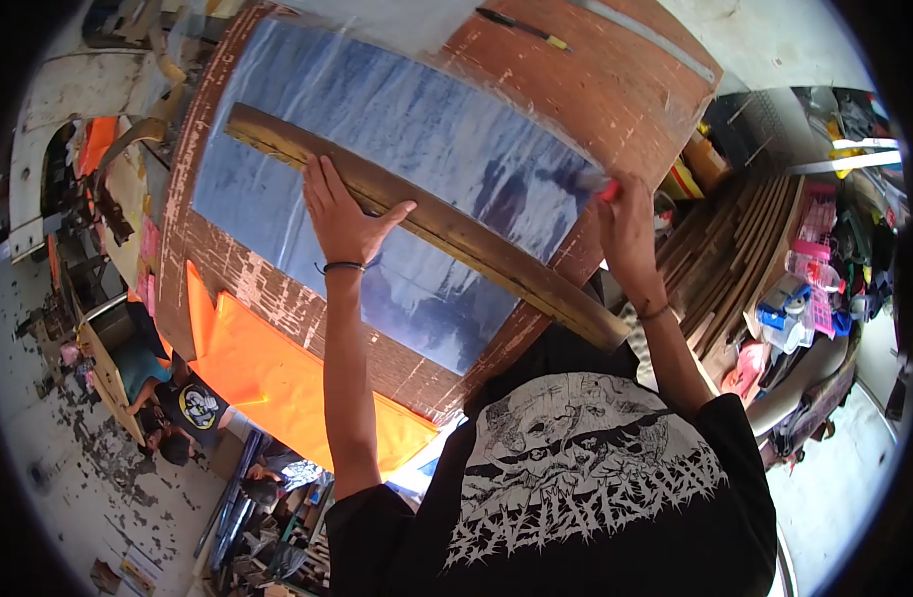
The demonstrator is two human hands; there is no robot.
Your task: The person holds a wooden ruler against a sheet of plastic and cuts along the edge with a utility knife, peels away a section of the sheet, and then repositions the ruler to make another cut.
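A long, worn wooden slat (456,231) lies diagonally across a glossy blue-grey sheet (397,129) spread on a brown, paint-scuffed wooden board (615,90). My left hand (345,217) rests flat on the slat near its left part, fingers spread, pressing it down. At the sheet's right edge, beside the slat, my right hand (627,227) is closed around a small red-tipped tool (608,189). I cannot tell what kind of tool it is. Both arms reach out from a black printed T-shirt (576,478).
An orange sheet (277,378) hangs off the board's near-left edge. A dark pen with a yellow end (524,29) lies at the far side. Stacked wooden boards (735,249) and cluttered shelves (824,279) stand to the right. A person (178,408) sits on the floor at lower left.
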